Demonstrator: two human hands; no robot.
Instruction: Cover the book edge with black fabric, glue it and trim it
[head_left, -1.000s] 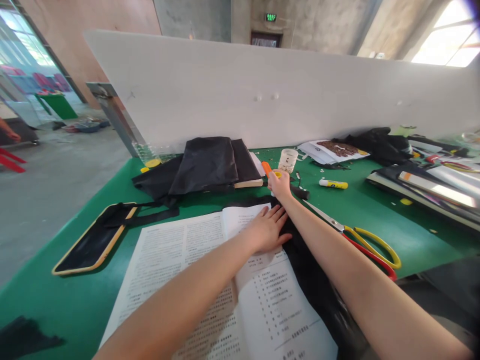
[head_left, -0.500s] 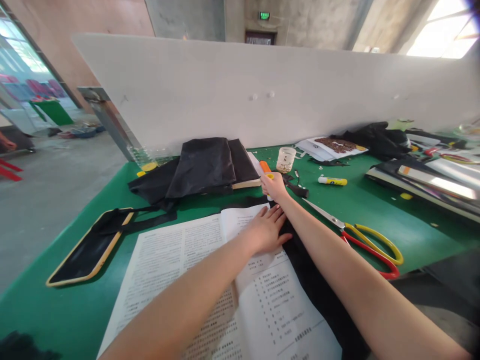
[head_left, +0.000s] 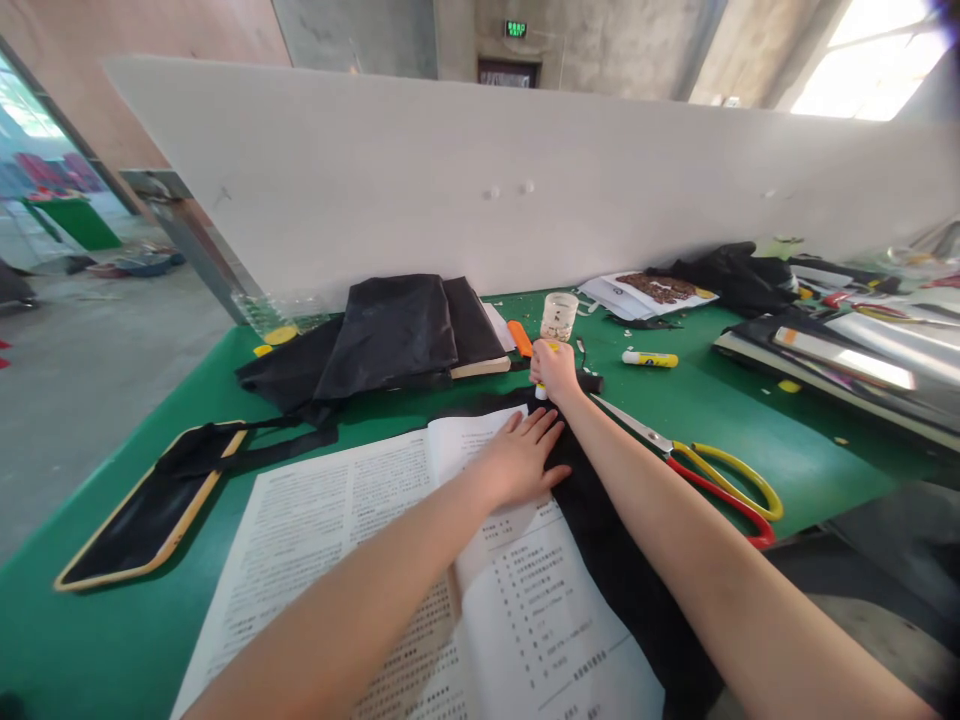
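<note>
Green tabletop (head_left: 697,385): open book (head_left: 517,600), white printed pages (head_left: 315,510).

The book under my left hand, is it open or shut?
Open. The book lies spread, with printed pages on both sides of its centre fold; your left hand rests on the right-hand one.

The sole view comes from a camera on the person's head, looking forward and down, with the left hand (head_left: 517,465) and right hand (head_left: 555,370) near mid-frame. It faces across the green tabletop (head_left: 105,640) to a white partition board (head_left: 360,180). The open book (head_left: 292,530) is close below, and the wide frame reaches the floor (head_left: 112,345) at left and a bright window (head_left: 862,65) at upper right.
</note>
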